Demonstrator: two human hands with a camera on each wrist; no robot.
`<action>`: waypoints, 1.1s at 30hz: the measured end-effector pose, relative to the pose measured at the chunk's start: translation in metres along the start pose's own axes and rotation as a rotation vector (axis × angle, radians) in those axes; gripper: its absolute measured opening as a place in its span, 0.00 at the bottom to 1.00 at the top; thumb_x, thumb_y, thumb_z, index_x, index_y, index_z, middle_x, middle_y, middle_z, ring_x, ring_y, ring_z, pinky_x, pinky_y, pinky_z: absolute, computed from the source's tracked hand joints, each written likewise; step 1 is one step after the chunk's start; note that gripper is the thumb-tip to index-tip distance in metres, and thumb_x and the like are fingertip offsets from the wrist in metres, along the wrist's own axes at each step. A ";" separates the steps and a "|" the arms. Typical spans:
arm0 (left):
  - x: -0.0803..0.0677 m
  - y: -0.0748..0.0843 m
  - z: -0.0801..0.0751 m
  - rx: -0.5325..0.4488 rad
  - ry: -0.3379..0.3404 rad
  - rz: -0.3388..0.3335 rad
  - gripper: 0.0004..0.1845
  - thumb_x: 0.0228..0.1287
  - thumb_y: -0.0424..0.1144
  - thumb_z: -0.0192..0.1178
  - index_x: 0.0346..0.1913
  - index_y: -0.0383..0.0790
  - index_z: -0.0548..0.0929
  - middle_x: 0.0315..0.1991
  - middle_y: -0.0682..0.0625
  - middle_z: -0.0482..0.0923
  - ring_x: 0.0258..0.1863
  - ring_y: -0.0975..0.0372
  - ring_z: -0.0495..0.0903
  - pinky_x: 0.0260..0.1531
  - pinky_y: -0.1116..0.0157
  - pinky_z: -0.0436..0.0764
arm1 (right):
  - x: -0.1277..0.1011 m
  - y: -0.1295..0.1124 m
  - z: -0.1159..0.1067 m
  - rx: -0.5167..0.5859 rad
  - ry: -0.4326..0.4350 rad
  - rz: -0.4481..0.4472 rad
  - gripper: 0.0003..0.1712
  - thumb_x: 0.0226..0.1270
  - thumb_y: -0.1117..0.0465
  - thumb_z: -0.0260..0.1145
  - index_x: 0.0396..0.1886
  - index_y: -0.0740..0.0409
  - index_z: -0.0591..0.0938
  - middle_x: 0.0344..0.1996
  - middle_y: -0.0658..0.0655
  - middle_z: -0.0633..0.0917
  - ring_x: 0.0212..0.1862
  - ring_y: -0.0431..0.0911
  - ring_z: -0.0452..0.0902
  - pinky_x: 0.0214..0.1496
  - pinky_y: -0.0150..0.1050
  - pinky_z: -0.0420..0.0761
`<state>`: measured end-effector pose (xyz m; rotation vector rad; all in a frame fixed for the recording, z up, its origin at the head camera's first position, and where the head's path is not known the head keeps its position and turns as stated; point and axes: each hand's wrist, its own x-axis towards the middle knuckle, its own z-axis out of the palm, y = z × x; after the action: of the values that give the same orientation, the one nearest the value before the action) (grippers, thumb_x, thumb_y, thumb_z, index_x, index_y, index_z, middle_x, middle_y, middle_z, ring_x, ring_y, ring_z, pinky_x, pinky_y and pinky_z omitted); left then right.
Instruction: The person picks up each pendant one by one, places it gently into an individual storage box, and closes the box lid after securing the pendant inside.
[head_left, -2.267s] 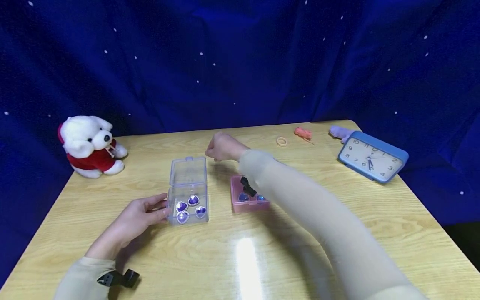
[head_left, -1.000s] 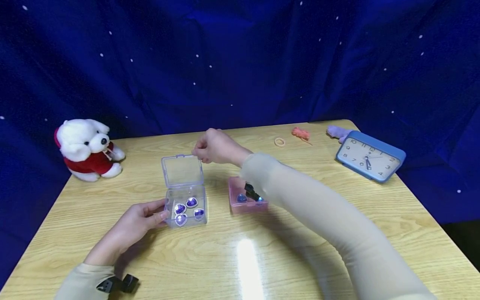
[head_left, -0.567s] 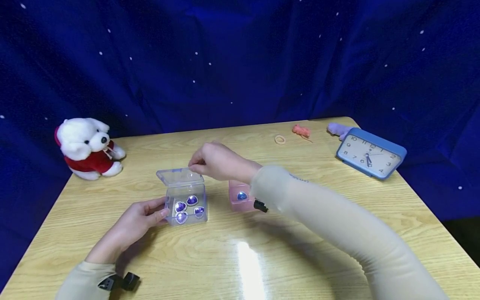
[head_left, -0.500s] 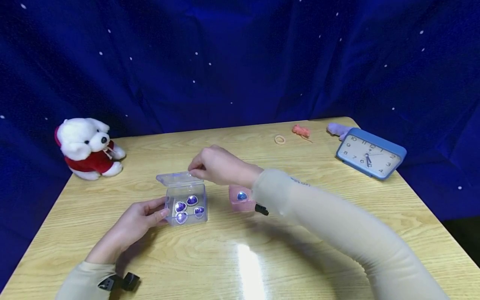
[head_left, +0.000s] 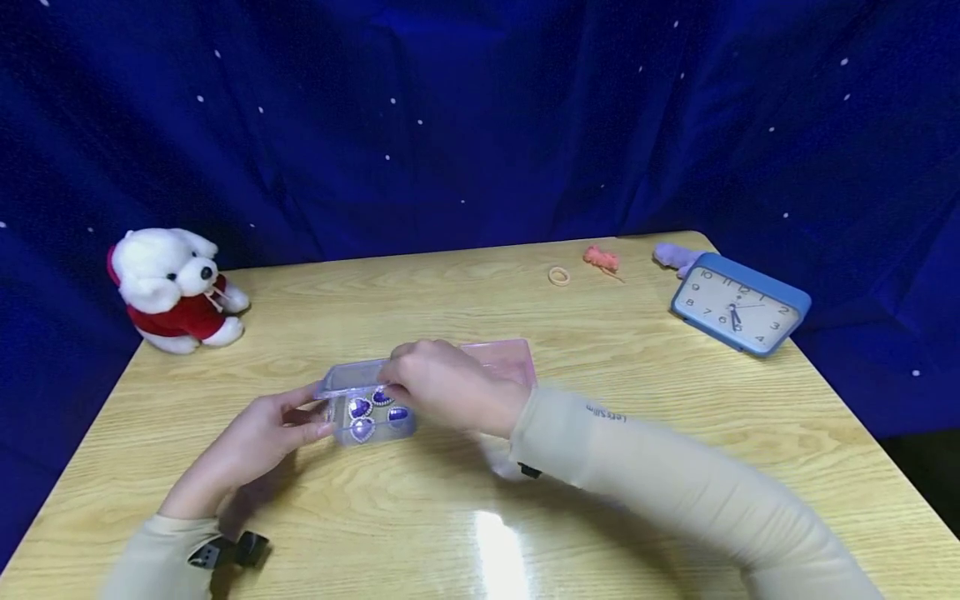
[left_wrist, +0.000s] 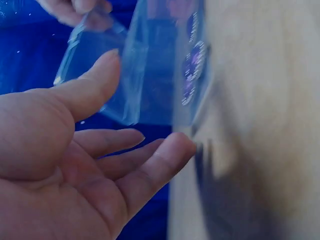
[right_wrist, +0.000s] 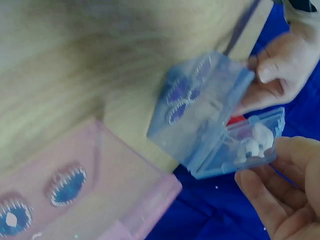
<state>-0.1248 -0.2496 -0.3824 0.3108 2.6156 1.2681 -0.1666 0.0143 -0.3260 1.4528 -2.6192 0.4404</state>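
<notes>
A clear bluish-purple plastic box (head_left: pixel 342 435) sits left of centre on the table, its hinged lid (head_left: pixel 351 377) tilted partway down. Several heart-shaped purple gems (head_left: pixel 362 429) with pearly rims lie inside. My right hand (head_left: pixel 446 383) pinches the lid's edge between thumb and fingers, plainest in the right wrist view. Against the box's left side rests my left hand (head_left: pixel 258 437); in the left wrist view its thumb and fingers (left_wrist: pixel 150 172) are spread apart. A pink plastic box (head_left: pixel 517 354) stands open to the right, partly behind my right hand, with blue gems (right_wrist: pixel 69 186) in it.
At the back left sits a white plush dog (head_left: pixel 176 292) in red. A blue clock (head_left: pixel 738 308) leans at the right, a purple figure (head_left: pixel 675 257) behind it. Farther back lie a pale ring (head_left: pixel 558 276) and a small coral-coloured toy (head_left: pixel 602 258). A dark blue curtain (head_left: pixel 465 125) hangs behind.
My right hand first reached the raised lid, then swung it forward and down toward the box. The left hand has stayed at the box's left side, and the pink box's lid has come into view.
</notes>
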 end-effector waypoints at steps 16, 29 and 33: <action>-0.014 0.027 0.006 0.508 0.375 0.590 0.26 0.49 0.31 0.75 0.55 0.31 0.84 0.55 0.41 0.82 0.51 0.47 0.82 0.49 0.52 0.78 | -0.012 -0.012 0.018 -0.164 -0.031 -0.030 0.06 0.66 0.62 0.69 0.41 0.55 0.89 0.38 0.50 0.87 0.37 0.39 0.82 0.39 0.24 0.79; -0.010 0.022 0.024 0.638 0.293 0.633 0.18 0.52 0.34 0.74 0.48 0.32 0.88 0.51 0.39 0.84 0.50 0.47 0.83 0.42 0.50 0.82 | -0.020 -0.022 0.027 -0.336 -0.107 -0.022 0.08 0.67 0.68 0.64 0.39 0.54 0.87 0.45 0.49 0.85 0.37 0.38 0.82 0.33 0.25 0.80; -0.013 0.022 0.028 0.685 0.286 0.624 0.19 0.54 0.33 0.73 0.50 0.33 0.87 0.52 0.38 0.82 0.51 0.46 0.82 0.39 0.50 0.83 | -0.023 -0.026 0.028 -0.373 -0.127 -0.005 0.08 0.68 0.68 0.63 0.40 0.55 0.87 0.50 0.51 0.84 0.36 0.38 0.82 0.27 0.25 0.78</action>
<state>-0.1021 -0.2192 -0.3801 1.2097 3.2740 0.4873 -0.1311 0.0109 -0.3529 1.3987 -2.6052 -0.1422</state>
